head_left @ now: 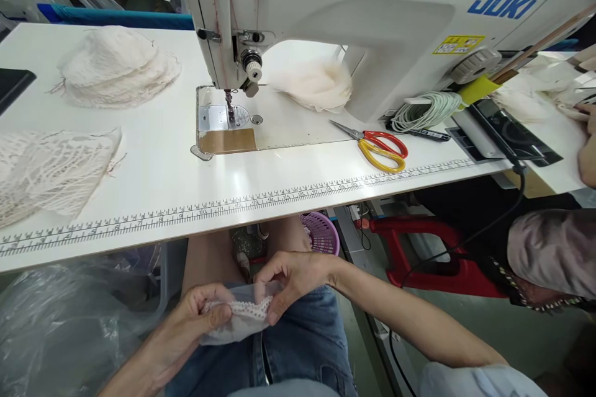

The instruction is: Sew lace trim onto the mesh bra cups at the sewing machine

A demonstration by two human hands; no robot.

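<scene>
Above my lap, a small piece of sheer white fabric with lace trim is stretched between both hands. My left hand pinches its left end, thumb on top. At the other end my right hand grips the sheer edge between thumb and fingers. Part of the fabric is hidden behind the fingers. Over the table stands a white sewing machine, its presser foot above the needle plate with no cloth beneath it.
On the white table lie a pile of cream lace cups, lace pieces, sheer fabric, scissors and coiled cord. Below are a purple basket and plastic bag. At right, another person's sleeve and red stool.
</scene>
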